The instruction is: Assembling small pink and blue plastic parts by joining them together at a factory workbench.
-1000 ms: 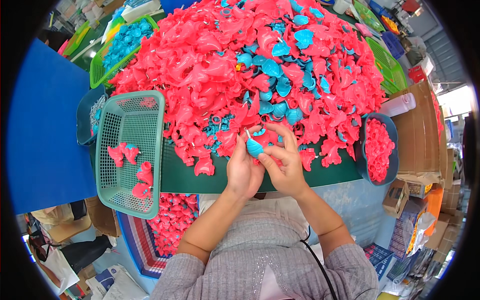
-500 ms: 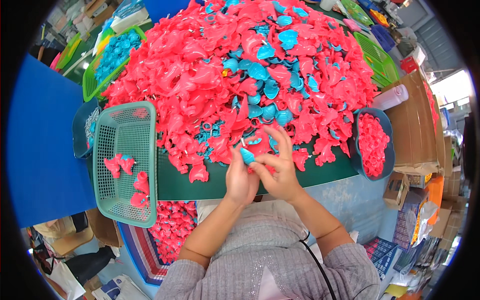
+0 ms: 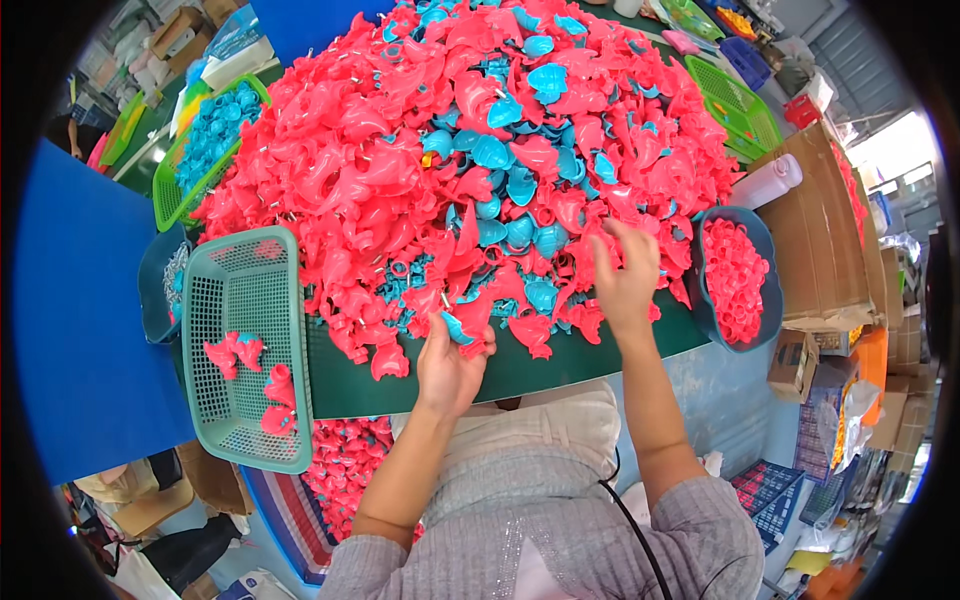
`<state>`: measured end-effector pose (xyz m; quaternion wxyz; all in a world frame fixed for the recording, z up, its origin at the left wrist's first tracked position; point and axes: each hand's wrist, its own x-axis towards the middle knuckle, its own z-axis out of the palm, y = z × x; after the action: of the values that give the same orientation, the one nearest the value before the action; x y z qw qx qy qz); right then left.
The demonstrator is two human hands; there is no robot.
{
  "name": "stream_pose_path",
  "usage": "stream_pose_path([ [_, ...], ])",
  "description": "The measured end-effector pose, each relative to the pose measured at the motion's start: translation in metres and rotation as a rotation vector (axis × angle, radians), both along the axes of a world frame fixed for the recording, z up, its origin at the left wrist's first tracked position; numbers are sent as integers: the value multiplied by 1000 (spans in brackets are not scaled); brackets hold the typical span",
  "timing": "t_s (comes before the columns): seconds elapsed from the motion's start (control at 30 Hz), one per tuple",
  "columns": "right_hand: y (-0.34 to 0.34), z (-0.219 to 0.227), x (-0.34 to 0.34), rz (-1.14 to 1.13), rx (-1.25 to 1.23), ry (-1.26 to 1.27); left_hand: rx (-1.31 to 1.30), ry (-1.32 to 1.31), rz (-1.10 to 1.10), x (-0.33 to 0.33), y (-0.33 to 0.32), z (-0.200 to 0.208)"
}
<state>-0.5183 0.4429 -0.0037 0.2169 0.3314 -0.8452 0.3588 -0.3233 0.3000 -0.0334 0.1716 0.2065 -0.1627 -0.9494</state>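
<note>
My left hand (image 3: 450, 378), near the table's front edge, holds a small pink plastic shell with a turquoise shell piece (image 3: 458, 328) on it. A thin silvery pin sticks up beside the turquoise piece. My right hand (image 3: 628, 283) is apart from it, over the right front of the heap, with fingers spread and nothing seen in them. Glossy pink shell parts (image 3: 370, 150) form a big heap in front of me. Turquoise shell pieces (image 3: 520, 185) lie mixed through its middle, and small turquoise parts (image 3: 405, 280) lie near its front.
A teal mesh basket (image 3: 255, 463) at left holds several pink-and-turquoise pieces. On the right stands a dark tub (image 3: 768, 325) of pink rings, beside a cardboard box (image 3: 815, 240) and pale bottle (image 3: 768, 182). A dark tub (image 3: 153, 290) of metal pins and a green basket (image 3: 172, 195) stand far left.
My hands were together on the turquoise piece. The right has let go and moved right and forward over the heap. The left keeps the pink shell and has shifted slightly left.
</note>
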Motion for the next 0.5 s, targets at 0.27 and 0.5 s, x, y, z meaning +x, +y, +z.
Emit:
stream_pose_path([
  [0.27, 12, -11, 2, -5, 259, 82, -7, -87, -22, 5, 1, 4],
  [0.5, 2, -19, 0, -27, 231, 74, 15, -49, -18, 6, 1, 2],
])
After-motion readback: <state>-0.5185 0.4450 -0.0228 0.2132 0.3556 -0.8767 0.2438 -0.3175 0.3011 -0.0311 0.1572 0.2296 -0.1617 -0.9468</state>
